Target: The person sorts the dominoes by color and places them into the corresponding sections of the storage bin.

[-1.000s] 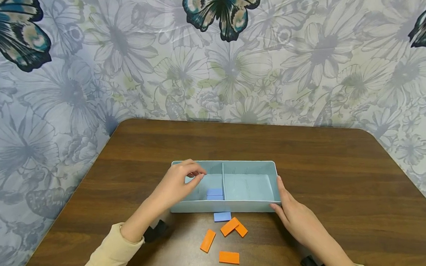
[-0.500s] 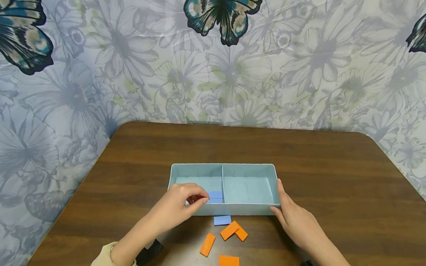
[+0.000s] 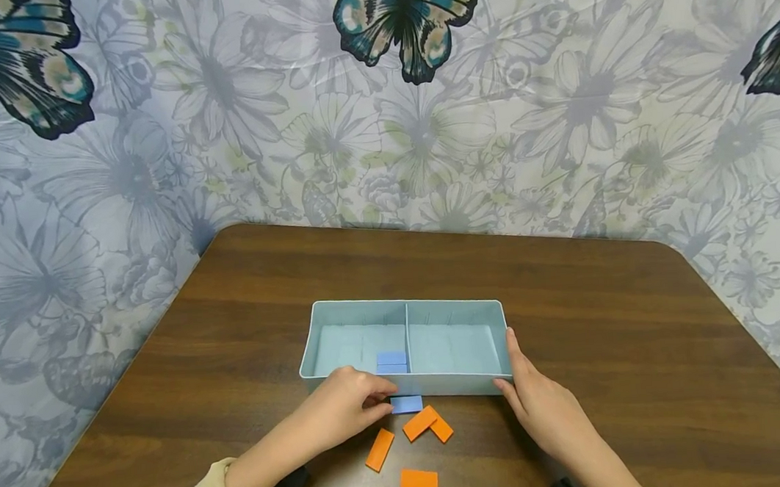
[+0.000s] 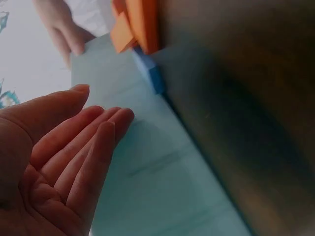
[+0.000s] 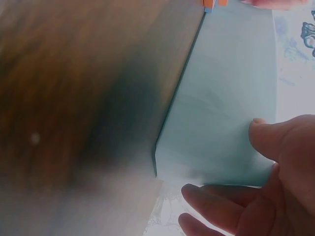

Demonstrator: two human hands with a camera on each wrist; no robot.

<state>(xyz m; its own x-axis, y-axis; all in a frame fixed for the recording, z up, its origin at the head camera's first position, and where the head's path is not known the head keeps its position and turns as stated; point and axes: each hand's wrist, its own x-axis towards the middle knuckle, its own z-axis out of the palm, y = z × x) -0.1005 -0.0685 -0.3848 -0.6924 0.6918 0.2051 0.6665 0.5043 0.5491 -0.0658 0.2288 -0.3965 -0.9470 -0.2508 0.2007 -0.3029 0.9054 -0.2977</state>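
Blue tile (image 3: 407,404) lies lengthwise left-to-right, parallel to the tray (image 3: 450,384); left hand (image 3: 348,407) beside it, thumb and fingers parted; right hand (image 3: 547,404) gripping the tray's corner.

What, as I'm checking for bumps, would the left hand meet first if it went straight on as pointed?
Probably the blue tile in front of the box; whether the left hand touches it is unclear.

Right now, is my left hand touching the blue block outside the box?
Apart: the left wrist view shows box wall between the left hand and the blue block.
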